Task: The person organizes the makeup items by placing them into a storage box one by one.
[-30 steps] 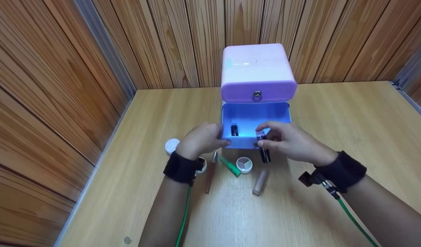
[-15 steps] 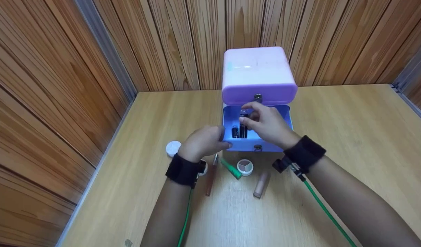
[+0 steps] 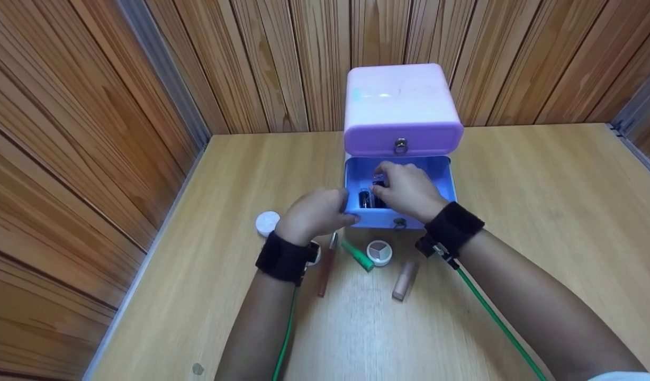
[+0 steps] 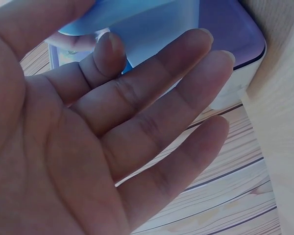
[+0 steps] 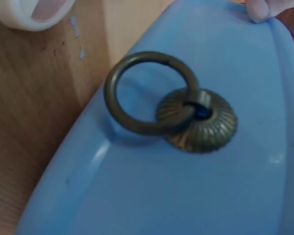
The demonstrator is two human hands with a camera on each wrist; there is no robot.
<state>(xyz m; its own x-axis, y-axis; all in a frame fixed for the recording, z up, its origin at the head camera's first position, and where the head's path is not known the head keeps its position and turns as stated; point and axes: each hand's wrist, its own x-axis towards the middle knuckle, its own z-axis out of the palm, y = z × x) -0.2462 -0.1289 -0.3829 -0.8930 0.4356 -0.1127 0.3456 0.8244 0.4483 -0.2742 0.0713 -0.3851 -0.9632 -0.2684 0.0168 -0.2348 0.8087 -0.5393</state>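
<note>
My left hand (image 3: 315, 214) pinches the front left corner of the pulled-out blue drawer (image 3: 375, 218), thumb on the front panel. In the left wrist view its other fingers (image 4: 157, 122) spread loosely beside the drawer's wall. My right hand (image 3: 412, 190) reaches over the front panel and pinches the upper end of a dark tube (image 3: 378, 200), which stands upright inside the drawer. Just left of that tube is a shorter dark bottle (image 3: 364, 199) with a clear top. The right wrist view is filled by the drawer's front with its brass ring handle (image 5: 112, 95); the held tube is hidden there.
Above the drawer sits the pink and purple cabinet (image 3: 402, 98), near the wooden wall. Before it lie a brown tube (image 3: 327, 267), a green tube (image 3: 358, 255), a round three-colour palette (image 3: 379, 253) and a pinkish tube (image 3: 404, 281). A white round lid (image 3: 267, 223) lies left.
My right hand has carried the dark tube from over the drawer's front edge leftward and down into the drawer, beside the shorter bottle. My left hand keeps its hold on the corner.
</note>
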